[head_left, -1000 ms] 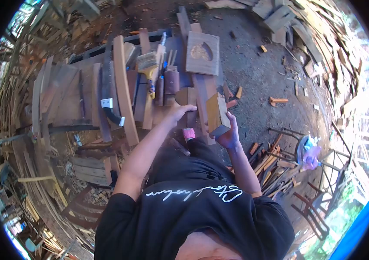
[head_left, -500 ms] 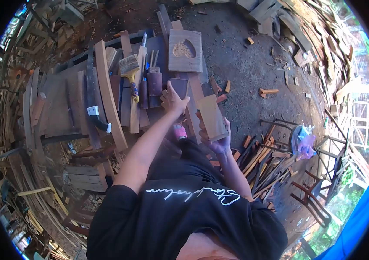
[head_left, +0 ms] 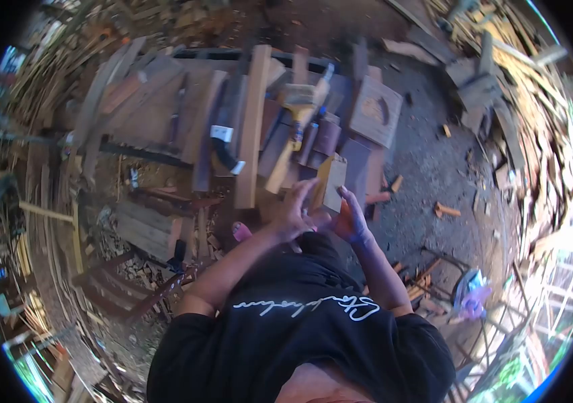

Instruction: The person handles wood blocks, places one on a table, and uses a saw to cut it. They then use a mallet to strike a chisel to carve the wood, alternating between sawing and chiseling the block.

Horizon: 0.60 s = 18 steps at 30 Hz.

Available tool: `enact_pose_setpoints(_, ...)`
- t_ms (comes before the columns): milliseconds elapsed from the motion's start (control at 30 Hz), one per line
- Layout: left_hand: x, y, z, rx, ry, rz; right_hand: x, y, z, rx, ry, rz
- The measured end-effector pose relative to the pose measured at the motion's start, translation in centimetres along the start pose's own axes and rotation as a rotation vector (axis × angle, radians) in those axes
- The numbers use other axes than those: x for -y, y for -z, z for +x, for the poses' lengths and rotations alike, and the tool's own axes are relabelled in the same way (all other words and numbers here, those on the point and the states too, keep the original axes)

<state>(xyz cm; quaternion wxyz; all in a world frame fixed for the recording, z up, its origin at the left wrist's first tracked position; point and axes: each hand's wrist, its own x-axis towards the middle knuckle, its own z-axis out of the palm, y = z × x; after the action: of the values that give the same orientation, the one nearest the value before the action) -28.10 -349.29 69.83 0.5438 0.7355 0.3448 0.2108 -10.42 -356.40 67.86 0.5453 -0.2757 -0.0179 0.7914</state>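
Observation:
A pale rectangular wooden block [head_left: 331, 183] stands tilted up in front of me, between my two hands. My right hand [head_left: 352, 220] grips its lower right side, thumb along the edge; the other fingers are mostly hidden behind it. My left hand [head_left: 292, 213] is at the block's left side, its fingers stretched and apart, fingertips close to the edge; blur hides whether they touch. Just beyond lies a flat dark piece [head_left: 355, 159] on the bench. A board with a heart-shaped hollow [head_left: 375, 111] and a wide paintbrush [head_left: 297, 124] lie farther off.
Long wooden strips [head_left: 254, 134] lie across the bench at left, beside a black curved handle with white ends [head_left: 222, 149]. Wood scraps [head_left: 446, 210] litter the ground to the right. A plastic bag [head_left: 472, 295] hangs at lower right.
My left hand has left the dark piece and come back beside the wooden block. My right hand has tipped the block more upright. The view has turned, shifting the bench rightward.

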Motion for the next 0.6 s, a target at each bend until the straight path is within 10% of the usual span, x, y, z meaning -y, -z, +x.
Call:
enact_pose_setpoints(433, 8.5, 16.4, -17.9, -0.852, 0.016, 0.189, -21.0, -13.2, 14.8, 0.011, -0.520, -0.382)
enact_pose_setpoints(600, 12.4, 23.3, -23.8, -0.999, 0.263, -0.498, -28.4, -18.0, 18.2, 0.025, -0.598, -0.588)
